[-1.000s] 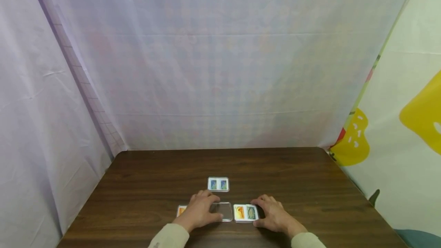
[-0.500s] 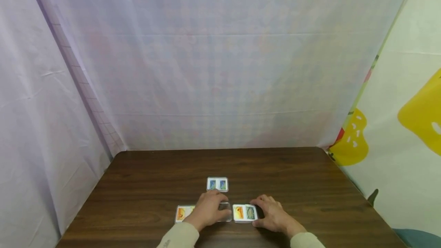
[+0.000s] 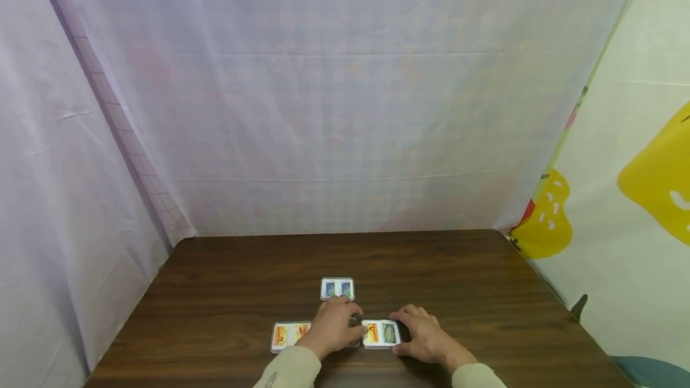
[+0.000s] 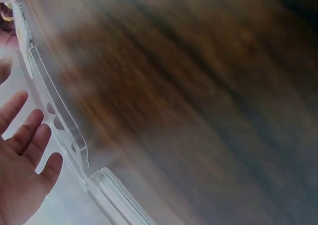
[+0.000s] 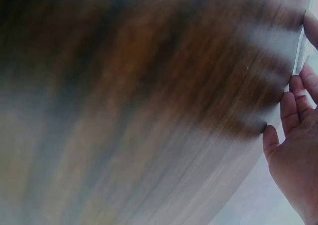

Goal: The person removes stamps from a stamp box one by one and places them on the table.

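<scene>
In the head view my left hand [image 3: 330, 327] is over a clear plastic case [image 3: 353, 321], mostly hidden beneath it. Its thumb and fingertips reach toward the left edge of a flat clear case with an orange and a green picture [image 3: 380, 334]. The left wrist view shows the left fingers [image 4: 37, 138] loosely extended above the clear plastic. My right hand [image 3: 426, 335] holds the pictured case's right end, thumb at the near corner and fingers at the far one. In the right wrist view the right fingertips [image 5: 288, 108] rest low along the table beside the case.
A similar case with orange pictures [image 3: 286, 335] lies left of my left hand, partly covered by it. Another with blue-green pictures [image 3: 337, 288] lies farther back. All are on a dark wood-grain table [image 3: 237, 280], with a pale curtain [image 3: 334, 136] hanging behind it.
My left hand has slid right across the clear case toward the pictured one, uncovering more of the left orange case. The right hand stays at the pictured case; the view shifts slightly.
</scene>
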A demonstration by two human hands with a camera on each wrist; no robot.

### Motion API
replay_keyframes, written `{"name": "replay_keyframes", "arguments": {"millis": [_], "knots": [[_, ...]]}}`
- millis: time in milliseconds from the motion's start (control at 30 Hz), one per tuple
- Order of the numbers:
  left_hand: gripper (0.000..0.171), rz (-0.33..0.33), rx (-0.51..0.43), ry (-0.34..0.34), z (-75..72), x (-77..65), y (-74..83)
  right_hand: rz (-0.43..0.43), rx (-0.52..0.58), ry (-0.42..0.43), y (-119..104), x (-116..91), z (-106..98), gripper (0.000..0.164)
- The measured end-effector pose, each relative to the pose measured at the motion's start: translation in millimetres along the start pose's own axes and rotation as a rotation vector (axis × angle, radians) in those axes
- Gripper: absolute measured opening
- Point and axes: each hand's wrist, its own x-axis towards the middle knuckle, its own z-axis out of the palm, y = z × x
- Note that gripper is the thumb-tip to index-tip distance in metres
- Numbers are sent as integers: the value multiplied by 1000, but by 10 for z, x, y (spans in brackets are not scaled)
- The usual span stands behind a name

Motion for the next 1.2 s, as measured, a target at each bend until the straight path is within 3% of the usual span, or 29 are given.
{"name": "replay_keyframes", "arguments": {"millis": [933, 1200], "knots": [[24, -35, 19, -71, 46, 54, 21, 4, 7, -21, -1, -4, -2, 59], [21, -18, 48, -53, 67, 78, 7, 1, 1, -17, -12, 1, -25, 59]]}}
